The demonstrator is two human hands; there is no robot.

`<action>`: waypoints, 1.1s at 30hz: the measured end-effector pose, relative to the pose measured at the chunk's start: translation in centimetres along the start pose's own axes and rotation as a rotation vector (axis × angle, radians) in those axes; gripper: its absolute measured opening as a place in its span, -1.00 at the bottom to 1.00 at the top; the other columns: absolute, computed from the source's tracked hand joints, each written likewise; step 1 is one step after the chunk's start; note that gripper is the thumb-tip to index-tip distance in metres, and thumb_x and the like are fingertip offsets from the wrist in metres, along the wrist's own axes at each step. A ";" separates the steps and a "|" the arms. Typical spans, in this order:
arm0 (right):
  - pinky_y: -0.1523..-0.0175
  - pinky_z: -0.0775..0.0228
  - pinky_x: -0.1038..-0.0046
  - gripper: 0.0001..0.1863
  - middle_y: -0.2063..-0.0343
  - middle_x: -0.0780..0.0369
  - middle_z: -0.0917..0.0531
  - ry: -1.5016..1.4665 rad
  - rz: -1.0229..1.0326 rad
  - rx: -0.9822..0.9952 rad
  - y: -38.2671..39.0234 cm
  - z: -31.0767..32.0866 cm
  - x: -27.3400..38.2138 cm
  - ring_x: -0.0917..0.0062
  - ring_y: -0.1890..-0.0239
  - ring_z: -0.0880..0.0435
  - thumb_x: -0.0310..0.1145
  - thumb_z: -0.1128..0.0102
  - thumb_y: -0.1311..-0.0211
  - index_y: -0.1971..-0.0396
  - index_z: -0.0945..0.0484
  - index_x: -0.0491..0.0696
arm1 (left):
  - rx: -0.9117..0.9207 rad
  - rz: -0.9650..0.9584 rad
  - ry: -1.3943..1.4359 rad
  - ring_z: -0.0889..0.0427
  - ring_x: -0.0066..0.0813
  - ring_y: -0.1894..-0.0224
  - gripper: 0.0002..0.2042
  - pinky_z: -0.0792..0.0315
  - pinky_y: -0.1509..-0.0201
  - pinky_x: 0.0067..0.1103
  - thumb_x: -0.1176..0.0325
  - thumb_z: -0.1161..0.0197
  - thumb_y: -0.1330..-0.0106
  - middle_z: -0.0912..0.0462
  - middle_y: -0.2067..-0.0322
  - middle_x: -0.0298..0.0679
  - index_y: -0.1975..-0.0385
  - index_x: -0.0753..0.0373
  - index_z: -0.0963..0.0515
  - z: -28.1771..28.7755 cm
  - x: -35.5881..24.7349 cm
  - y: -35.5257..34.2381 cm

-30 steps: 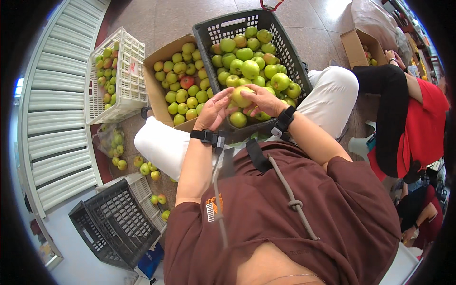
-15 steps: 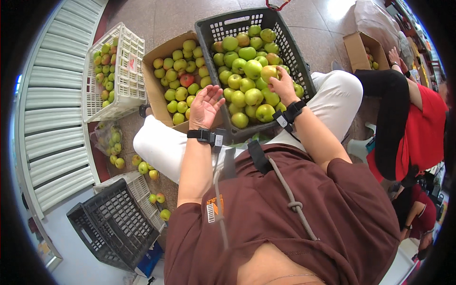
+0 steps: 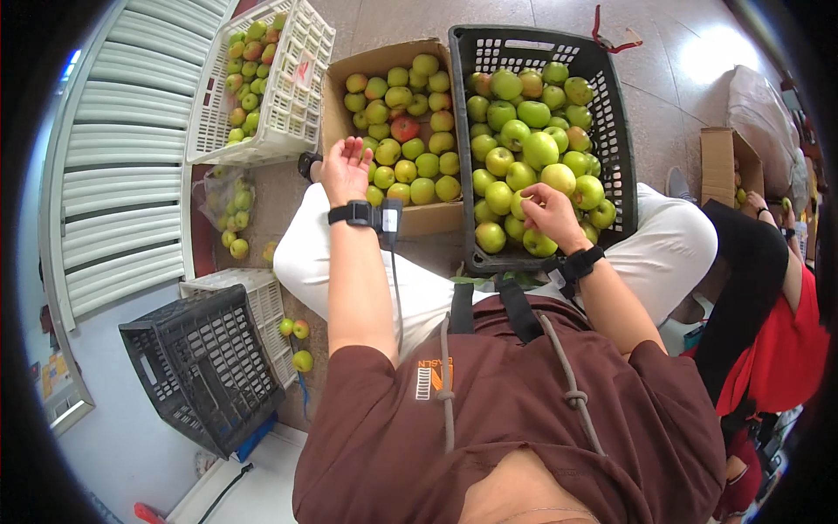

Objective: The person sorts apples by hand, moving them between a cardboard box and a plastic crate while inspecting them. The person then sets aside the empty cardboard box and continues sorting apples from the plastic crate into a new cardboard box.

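Note:
My left hand [image 3: 346,171] is held palm up with its fingers spread, at the left edge of a cardboard box [image 3: 336,113] of yellow-green apples. Nothing rests in it. Above a black plastic crate [image 3: 621,131] full of green apples, my right hand [image 3: 553,217] has its fingers curled in against a yellow-green apple [image 3: 517,206], which they partly cover. Just beyond its knuckles, a pale yellow apple [image 3: 558,179] lies on top of the pile. One redder apple [image 3: 405,128] stands out in the cardboard box.
A white crate [image 3: 301,83] of apples stands left of the box, with a bag of apples [image 3: 236,210] below it. A black crate [image 3: 205,371] leans at lower left near loose apples [image 3: 302,361]. On the right, another person [image 3: 768,341] sits by a cardboard box [image 3: 724,170].
The view has shifted, and the boxes appear farther right. My right hand has moved nearer me, off the yellow-red apple it held. My left hand has moved left, still open.

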State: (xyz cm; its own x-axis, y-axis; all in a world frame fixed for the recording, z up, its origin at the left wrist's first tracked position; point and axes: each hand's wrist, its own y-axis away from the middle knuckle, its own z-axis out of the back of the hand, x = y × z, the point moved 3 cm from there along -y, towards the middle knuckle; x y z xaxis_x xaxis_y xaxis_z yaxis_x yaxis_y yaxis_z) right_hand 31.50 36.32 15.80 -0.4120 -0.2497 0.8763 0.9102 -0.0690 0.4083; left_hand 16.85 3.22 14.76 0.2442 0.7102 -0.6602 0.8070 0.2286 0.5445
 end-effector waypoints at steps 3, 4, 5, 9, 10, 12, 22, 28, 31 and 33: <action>0.57 -0.35 0.63 -0.79 0.62 0.26 -0.56 0.046 -0.044 0.060 -0.1 -0.7 1.9 0.63 0.69 -0.55 -0.41 -0.07 -0.09 0.32 -0.50 -0.22 | 0.045 -0.018 -0.139 -0.52 -0.37 0.31 -0.91 -0.42 0.26 -0.37 0.47 -0.10 -0.17 -0.49 0.39 -0.22 0.36 0.26 -0.36 -0.3 -0.9 -2.4; 0.61 -0.34 0.61 -0.80 0.68 0.26 -0.55 0.010 -0.063 0.052 -0.5 -0.7 1.4 0.62 0.73 -0.54 -0.41 -0.06 -0.10 0.34 -0.50 -0.23 | 0.025 -0.009 -0.180 -0.52 -0.38 0.31 -0.90 -0.42 0.27 -0.37 0.48 -0.11 -0.17 -0.48 0.40 -0.23 0.35 0.25 -0.36 -0.2 -1.0 -3.2; 0.61 -0.34 0.61 -0.80 0.68 0.26 -0.55 0.008 -0.063 0.059 -1.0 -0.7 1.1 0.62 0.73 -0.54 -0.41 -0.06 -0.10 0.34 -0.50 -0.23 | 0.013 -0.004 -0.219 -0.52 -0.39 0.32 -0.89 -0.43 0.28 -0.38 0.48 -0.11 -0.16 -0.48 0.40 -0.24 0.35 0.25 -0.36 -0.3 -1.1 -4.1; 0.65 -0.33 0.57 -0.80 0.73 0.24 -0.53 -0.011 -0.124 -0.021 -1.8 -0.4 0.4 0.60 0.77 -0.53 -0.39 -0.07 -0.11 0.35 -0.50 -0.23 | -0.042 -0.042 -0.356 -0.53 -0.38 0.32 -0.88 -0.46 0.30 -0.37 0.47 -0.16 -0.14 -0.48 0.41 -0.25 0.36 0.25 -0.39 -0.4 -0.9 -6.7; 0.65 -0.33 0.57 -0.80 0.74 0.24 -0.53 0.042 -0.110 -0.024 -1.9 -0.3 0.6 0.59 0.77 -0.54 -0.39 -0.08 -0.11 0.35 -0.50 -0.22 | -0.040 -0.058 -0.438 -0.52 -0.42 0.33 -0.87 -0.46 0.32 -0.39 0.47 -0.19 -0.13 -0.48 0.41 -0.27 0.35 0.23 -0.39 -0.6 -0.7 -7.3; 0.64 -0.33 0.55 -0.80 0.76 0.22 -0.52 0.115 -0.110 -0.035 -2.2 -0.4 1.0 0.57 0.77 -0.54 -0.37 -0.09 -0.11 0.35 -0.51 -0.21 | -0.025 -0.096 -0.572 -0.47 -0.52 0.39 -0.83 -0.45 0.36 -0.45 0.45 -0.24 -0.10 -0.46 0.42 -0.35 0.34 0.18 -0.40 -1.1 -0.2 -9.0; 0.67 -0.28 0.58 -0.77 0.74 0.23 -0.52 -0.001 -0.247 0.014 -3.3 -0.4 2.3 0.59 0.77 -0.54 -0.38 -0.09 -0.13 0.29 -0.49 -0.23 | -0.043 -0.266 -1.531 -0.35 -0.10 -0.07 -0.29 -0.29 -0.11 -0.45 -0.02 -0.45 0.28 -0.45 0.06 0.08 0.10 0.30 -0.49 -2.1 5.4 -19.5; 0.73 -0.31 0.61 -0.81 0.73 0.27 -0.47 -0.257 -0.472 0.106 -4.3 -0.4 2.5 0.65 0.79 -0.44 -0.43 -0.05 -0.19 0.24 -0.43 -0.22 | -0.146 -0.112 -1.761 -0.20 -0.05 -0.18 -0.19 -0.19 -0.20 -0.36 -0.13 -0.39 0.28 -0.30 -0.07 0.12 0.00 0.26 -0.42 -3.8 9.2 -22.6; 0.74 -0.30 0.61 -0.79 0.71 0.26 -0.48 -0.322 -0.537 0.092 -4.3 0.0 1.9 0.65 0.79 -0.43 -0.43 -0.03 -0.20 0.21 -0.41 -0.21 | -0.271 0.032 -1.742 -0.16 -0.01 -0.20 -0.19 -0.17 -0.19 -0.27 -0.14 -0.35 0.21 -0.20 -0.13 0.14 -0.04 0.29 -0.38 -7.7 9.6 -20.7; 0.74 -0.31 0.61 -0.79 0.69 0.25 -0.49 -0.330 -0.552 0.098 -4.4 0.1 2.2 0.65 0.78 -0.44 -0.42 -0.03 -0.20 0.20 -0.40 -0.21 | -0.277 0.061 -1.830 -0.18 -0.01 -0.19 -0.20 -0.15 -0.18 -0.19 -0.13 -0.36 0.22 -0.18 -0.14 0.12 -0.02 0.29 -0.38 -8.1 9.5 -21.1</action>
State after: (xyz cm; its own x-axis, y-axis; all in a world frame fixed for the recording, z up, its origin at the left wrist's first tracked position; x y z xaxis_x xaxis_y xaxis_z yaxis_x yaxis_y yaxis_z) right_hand 26.58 36.12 15.98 -0.8233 0.1078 0.5572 0.5595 -0.0100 0.8287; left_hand -2.20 10.59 1.22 0.6247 -0.7539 -0.2034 0.7212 0.4572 0.5204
